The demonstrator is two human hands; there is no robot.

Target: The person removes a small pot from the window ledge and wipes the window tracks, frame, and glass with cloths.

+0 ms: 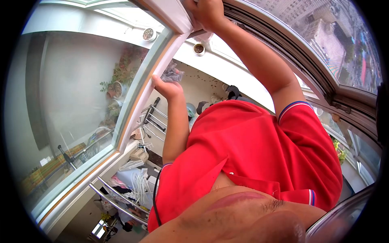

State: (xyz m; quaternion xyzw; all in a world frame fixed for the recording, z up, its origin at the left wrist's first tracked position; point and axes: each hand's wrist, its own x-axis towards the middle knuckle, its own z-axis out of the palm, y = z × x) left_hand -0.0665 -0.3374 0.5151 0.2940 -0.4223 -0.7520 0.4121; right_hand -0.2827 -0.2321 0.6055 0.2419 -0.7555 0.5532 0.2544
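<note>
My left hand is closed around a crumpled grey patterned sheet, perhaps paper or cloth. Its thumb presses on the edge of the white window sash; the other fingers are mostly hidden. Higher up, my right hand grips the sash near its corner, its fingertips partly out of sight behind the frame. The sash stands swung out at the left, its glass pane hazy and reflecting plants. A pale crumpled piece shows under my right wrist, too unclear to name.
Two small pots stand on the white ledge. A metal rack is below my left arm. Metal rails and a pile of white cords and bags lie lower left. A brown window track with mesh runs along the right.
</note>
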